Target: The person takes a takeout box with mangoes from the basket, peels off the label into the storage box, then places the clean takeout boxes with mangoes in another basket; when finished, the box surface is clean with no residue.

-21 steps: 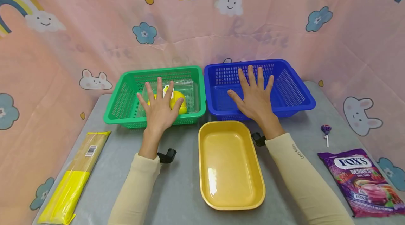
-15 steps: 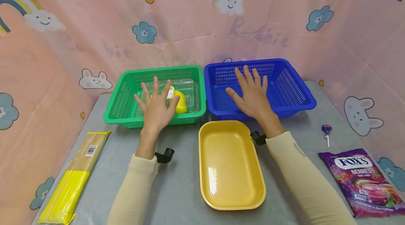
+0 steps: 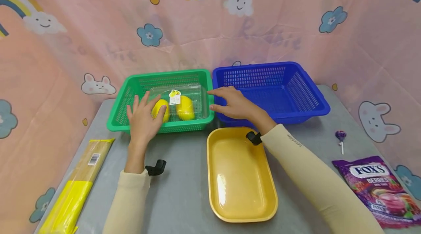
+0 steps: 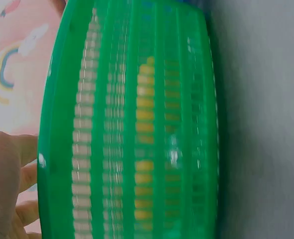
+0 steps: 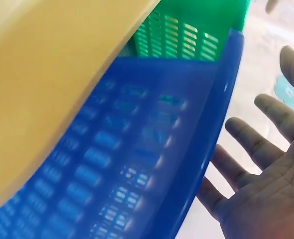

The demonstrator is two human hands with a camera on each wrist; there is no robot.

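Observation:
My left hand (image 3: pixel 143 119) is over the front left of the green basket (image 3: pixel 115 117), fingers spread and holding nothing. In the basket lies a clear plastic box (image 3: pixel 197 97) with two yellow fruits (image 3: pixel 185 109) inside and a white label (image 3: pixel 175 99) on top. Part of one fruit is behind my left hand. My right hand (image 3: pixel 235 103) reaches leftward over the blue basket (image 3: pixel 263 93), its fingertips close to the green basket's right rim. In the right wrist view, its fingers (image 5: pixel 251 144) are extended beside the blue rim, with nothing in them.
A yellow tray (image 3: pixel 241 175) stands between the forearms. On the left lies a long yellow packet (image 3: pixel 74 188). A lollipop (image 3: pixel 341 137) and a purple candy bag (image 3: pixel 378 190) lie on the right. Behind the baskets hangs a pink curtain (image 3: pixel 197 36).
My right hand has swung left from over the blue basket toward the green basket's right rim. My left hand has moved left and back toward me, uncovering more of the box.

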